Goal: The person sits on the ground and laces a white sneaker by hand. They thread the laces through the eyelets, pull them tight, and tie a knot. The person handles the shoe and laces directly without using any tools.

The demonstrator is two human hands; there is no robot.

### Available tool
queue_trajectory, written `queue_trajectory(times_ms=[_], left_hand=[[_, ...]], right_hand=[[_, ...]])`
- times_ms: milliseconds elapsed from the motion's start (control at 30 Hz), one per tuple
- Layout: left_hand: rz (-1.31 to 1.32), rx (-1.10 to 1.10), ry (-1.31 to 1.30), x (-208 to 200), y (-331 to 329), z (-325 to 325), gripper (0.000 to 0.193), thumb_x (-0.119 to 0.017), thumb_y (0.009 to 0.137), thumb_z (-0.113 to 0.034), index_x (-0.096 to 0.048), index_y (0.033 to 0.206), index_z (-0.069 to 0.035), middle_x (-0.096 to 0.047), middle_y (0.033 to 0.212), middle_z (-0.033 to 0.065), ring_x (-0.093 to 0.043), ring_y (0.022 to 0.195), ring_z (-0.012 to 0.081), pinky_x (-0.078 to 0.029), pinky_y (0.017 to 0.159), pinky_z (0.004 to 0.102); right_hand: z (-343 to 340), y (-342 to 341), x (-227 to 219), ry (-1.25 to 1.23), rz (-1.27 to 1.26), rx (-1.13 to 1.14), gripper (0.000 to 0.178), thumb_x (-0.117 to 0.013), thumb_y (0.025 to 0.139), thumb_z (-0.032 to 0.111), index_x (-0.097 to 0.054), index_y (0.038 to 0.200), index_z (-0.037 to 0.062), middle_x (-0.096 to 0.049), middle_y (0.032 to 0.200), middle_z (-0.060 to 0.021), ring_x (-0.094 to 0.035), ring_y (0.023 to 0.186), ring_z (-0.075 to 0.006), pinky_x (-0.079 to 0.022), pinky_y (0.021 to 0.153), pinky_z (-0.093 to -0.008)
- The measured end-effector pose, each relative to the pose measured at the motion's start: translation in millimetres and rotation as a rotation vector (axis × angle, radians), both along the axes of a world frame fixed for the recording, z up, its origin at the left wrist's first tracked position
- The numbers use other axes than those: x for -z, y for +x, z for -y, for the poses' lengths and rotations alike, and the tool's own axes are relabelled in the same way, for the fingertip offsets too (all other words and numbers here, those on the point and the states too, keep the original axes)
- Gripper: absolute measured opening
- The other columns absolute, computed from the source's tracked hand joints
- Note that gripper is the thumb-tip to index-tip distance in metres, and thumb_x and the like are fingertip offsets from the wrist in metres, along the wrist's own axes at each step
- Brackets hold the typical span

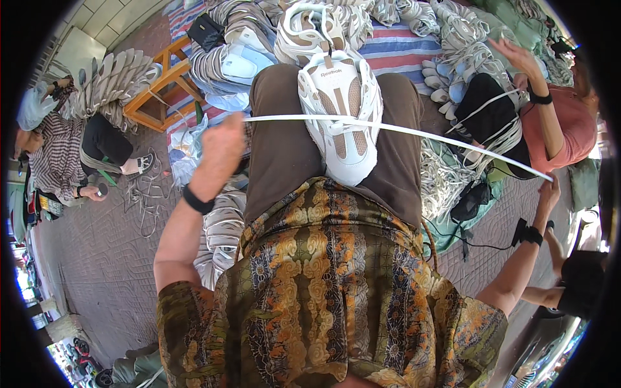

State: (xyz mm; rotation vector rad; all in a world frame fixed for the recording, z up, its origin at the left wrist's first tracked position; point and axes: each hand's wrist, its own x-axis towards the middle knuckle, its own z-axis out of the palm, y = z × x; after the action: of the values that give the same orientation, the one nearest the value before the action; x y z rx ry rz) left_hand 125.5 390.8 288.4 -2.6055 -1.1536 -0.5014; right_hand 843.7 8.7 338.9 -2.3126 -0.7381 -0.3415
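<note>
A white and brown sneaker (372, 139) rests between my knees, its toe toward me. One long white shoelace (446, 138) is drawn taut across its front, passing through the sneaker near the lower eyelets. My left hand (223, 145), closed in a fist, grips the lace's left end close beside my left knee. Far out to the right, my right hand (548, 192) pinches the other end with the arm stretched wide. The right length of lace is much longer than the left. How the fingers of my left hand lie is partly blurred.
Stacked shoe uppers (223, 226) lie by my left leg. Loose white laces (440, 184) heap up on the right. Ahead, more shoes (301, 32) cover a striped sheet (398, 48). A wooden stool (145, 110) stands left. Co-workers sit on both sides, one close to my right.
</note>
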Motion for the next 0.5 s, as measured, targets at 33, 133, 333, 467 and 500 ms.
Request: queue_trajectory(times_ms=[33,133,333,467,500], left_hand=[[-0.004,-0.041,0.029,-3,-23,-7,0.015,-0.057,0.074,0.0,-0.051,0.087,-0.005,-0.06,0.066,0.0136,-0.064,0.057,0.0297,-0.051,0.049,0.0389],[-0.064,-0.283,0.074,-12,-92,-24,0.011,-0.057,0.074,-0.001,-0.052,0.083,-0.005,-0.061,0.064,0.0172,-0.064,0.06,0.0336,-0.051,0.052,0.043],[0.023,-0.512,-0.033,-10,-252,-58,0.012,-0.046,0.082,-0.006,-0.058,0.085,-0.003,-0.061,0.071,0.0256,-0.062,0.071,0.0426,-0.048,0.062,0.0502],[0.391,-0.734,-0.307,-1,-405,-48,0.016,-0.051,0.079,-0.008,-0.059,0.091,0.0,-0.062,0.079,0.026,-0.062,0.074,0.0429,-0.047,0.063,0.0503],[0.237,-0.732,-0.092,-8,-394,-47,0.017,-0.051,0.079,-0.008,-0.06,0.092,0.001,-0.062,0.078,0.0265,-0.062,0.073,0.042,-0.048,0.064,0.0499]], right_hand=[[16,9,5,0.059,-0.04,-0.003,0.028,-0.047,0.09,0.016,-0.065,0.107,0.0044,-0.054,0.065,-0.0025,-0.051,0.06,-0.0079,-0.044,0.051,-0.0253],[64,39,4,0.266,-0.117,-0.115,0.029,-0.045,0.091,0.015,-0.065,0.107,0.0013,-0.053,0.067,-0.0007,-0.051,0.059,-0.0087,-0.046,0.053,-0.0231],[142,87,-31,0.383,-0.05,-0.073,0.034,-0.049,0.094,0.028,-0.063,0.113,0.0038,-0.053,0.074,0.0019,-0.049,0.064,-0.006,-0.044,0.056,-0.0208],[161,113,-61,0.319,0.053,0.021,0.037,-0.047,0.093,0.028,-0.064,0.114,0.0031,-0.056,0.075,-0.0003,-0.051,0.067,-0.0103,-0.046,0.064,-0.0241],[193,109,-63,0.287,0.083,0.05,0.036,-0.047,0.092,0.027,-0.065,0.111,0.0025,-0.057,0.075,-0.0012,-0.053,0.068,-0.0119,-0.046,0.065,-0.0255]])
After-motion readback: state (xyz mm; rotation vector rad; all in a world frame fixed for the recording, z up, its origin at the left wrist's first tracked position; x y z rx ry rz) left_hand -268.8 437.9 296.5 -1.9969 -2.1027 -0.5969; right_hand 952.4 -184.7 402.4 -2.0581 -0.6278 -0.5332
